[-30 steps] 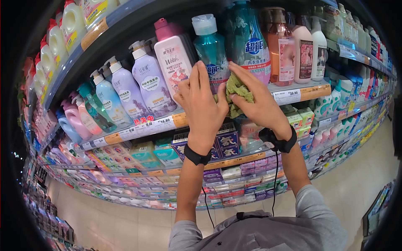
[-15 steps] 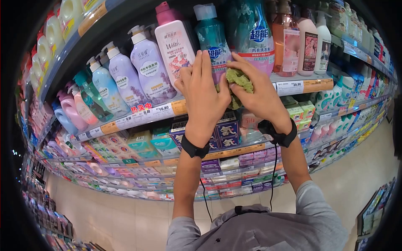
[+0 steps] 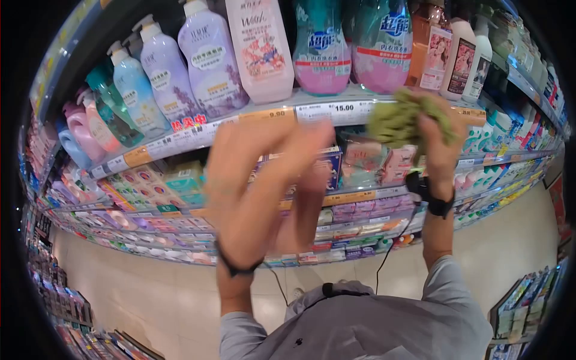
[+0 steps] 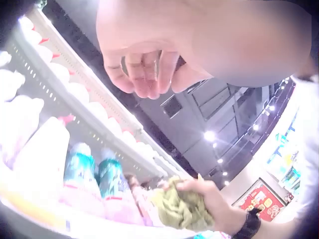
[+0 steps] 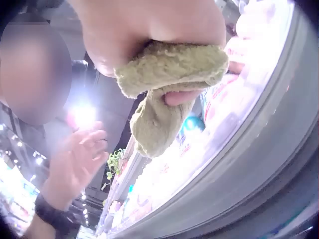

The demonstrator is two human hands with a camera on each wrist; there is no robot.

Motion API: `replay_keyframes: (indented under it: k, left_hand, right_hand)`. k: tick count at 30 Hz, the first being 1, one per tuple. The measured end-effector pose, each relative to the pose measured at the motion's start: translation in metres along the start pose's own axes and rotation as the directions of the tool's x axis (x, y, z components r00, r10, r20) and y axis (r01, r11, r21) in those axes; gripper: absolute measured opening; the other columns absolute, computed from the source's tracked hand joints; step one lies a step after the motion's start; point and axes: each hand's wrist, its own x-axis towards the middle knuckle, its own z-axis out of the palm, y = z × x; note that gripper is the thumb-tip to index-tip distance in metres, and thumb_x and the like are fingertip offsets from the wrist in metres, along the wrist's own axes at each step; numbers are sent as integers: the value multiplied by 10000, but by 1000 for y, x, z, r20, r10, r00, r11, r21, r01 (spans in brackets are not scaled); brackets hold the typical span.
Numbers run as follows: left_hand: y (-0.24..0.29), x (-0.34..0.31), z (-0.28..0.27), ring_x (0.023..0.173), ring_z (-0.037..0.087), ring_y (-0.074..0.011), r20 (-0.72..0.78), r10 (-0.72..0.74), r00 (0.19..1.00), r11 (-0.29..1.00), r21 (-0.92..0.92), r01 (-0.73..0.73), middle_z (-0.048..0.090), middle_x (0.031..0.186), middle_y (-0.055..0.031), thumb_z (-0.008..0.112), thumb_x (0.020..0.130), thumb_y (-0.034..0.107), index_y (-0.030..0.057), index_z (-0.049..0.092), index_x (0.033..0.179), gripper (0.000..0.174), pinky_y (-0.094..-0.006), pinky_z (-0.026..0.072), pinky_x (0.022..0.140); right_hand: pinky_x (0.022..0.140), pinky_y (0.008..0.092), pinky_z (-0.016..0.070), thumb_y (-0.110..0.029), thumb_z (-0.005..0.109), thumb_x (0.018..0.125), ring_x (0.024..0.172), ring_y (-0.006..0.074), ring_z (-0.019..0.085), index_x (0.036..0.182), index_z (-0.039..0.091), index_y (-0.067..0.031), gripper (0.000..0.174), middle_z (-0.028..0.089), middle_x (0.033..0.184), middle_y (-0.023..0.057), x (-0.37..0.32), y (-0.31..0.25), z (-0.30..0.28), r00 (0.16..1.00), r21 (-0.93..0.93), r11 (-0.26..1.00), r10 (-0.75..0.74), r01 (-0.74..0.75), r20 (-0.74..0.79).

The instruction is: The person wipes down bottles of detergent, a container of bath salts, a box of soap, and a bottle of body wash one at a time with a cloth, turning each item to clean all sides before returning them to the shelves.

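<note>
My right hand (image 3: 443,144) grips a crumpled green cloth (image 3: 396,120) at the shelf's front edge, right of the 15.00 price tag. In the right wrist view the cloth (image 5: 159,122) hangs in folds, with a fingertip showing through. My left hand (image 3: 255,189), blurred, is in front of the shelf with its fingers loosely bent and nothing in them. Behind the hands stand two teal-and-pink detergent bottles (image 3: 322,57), upright and side by side. To their left is a pale pink wash bottle (image 3: 261,57).
Purple pump bottles (image 3: 211,69) line the shelf further left; an amber bottle (image 3: 425,45) and white pump bottles stand at right. A price-tag rail (image 3: 270,114) runs along the shelf edge. Boxed goods fill lower shelves above a tiled floor (image 3: 156,288).
Both hands have come away from the teal-and-pink bottle and moved apart. The left has dropped back to the left; the right has moved right with the cloth. The head view has tilted downward.
</note>
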Motion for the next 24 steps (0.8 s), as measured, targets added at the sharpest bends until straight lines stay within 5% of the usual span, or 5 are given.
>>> replay_keyframes:
  k: [4, 7, 11, 17, 24]
  left_hand:
    - [43, 18, -118, 694, 538, -233, 451, -93, 888, 917, -308, 253, 581, 877, -134, 649, 825, 208, 86, 517, 1150, 371, -382, 431, 626]
    - [65, 78, -179, 698, 556, -228, 952, -224, 208, 726, 21, 687, 571, 930, -119, 674, 870, 202, 108, 464, 1394, 572, -368, 501, 669]
    - [55, 26, -173, 692, 557, -219, 933, 13, 359, 857, -195, 477, 583, 916, -122, 662, 863, 171, 86, 486, 1352, 526, -355, 494, 661]
    - [43, -23, -168, 682, 560, -205, 851, 135, 508, 909, -310, 278, 601, 895, -125, 644, 854, 125, 54, 518, 1289, 459, -335, 484, 649]
    - [35, -54, -181, 671, 563, -189, 782, 215, 585, 914, -372, 161, 621, 870, -128, 624, 843, 71, 16, 555, 1216, 383, -311, 473, 634]
  right_hand:
    - [842, 333, 536, -67, 611, 930, 930, 197, 677, 1130, 690, 29, 235, 711, 1055, 113, -18, 63, -158, 945, -543, 828, -276, 141, -174]
    - [781, 334, 566, -89, 641, 934, 918, 227, 701, 1144, 683, 35, 248, 718, 1068, 152, 3, 65, -281, 932, -697, 667, -362, 263, 6]
    - [725, 326, 569, -147, 721, 893, 836, 245, 716, 1094, 694, 9, 256, 726, 995, 136, 3, 66, -457, 781, -935, -95, -526, 341, 338]
    - [701, 395, 550, -350, 746, 870, 818, 316, 692, 1007, 692, -36, 347, 703, 929, 165, -165, 35, -489, 995, -981, -169, -40, -95, -89]
    - [833, 427, 529, -456, 654, 822, 958, 334, 670, 1164, 692, -170, 448, 712, 1046, 132, -285, -14, -514, 785, -677, -493, -21, -547, -619]
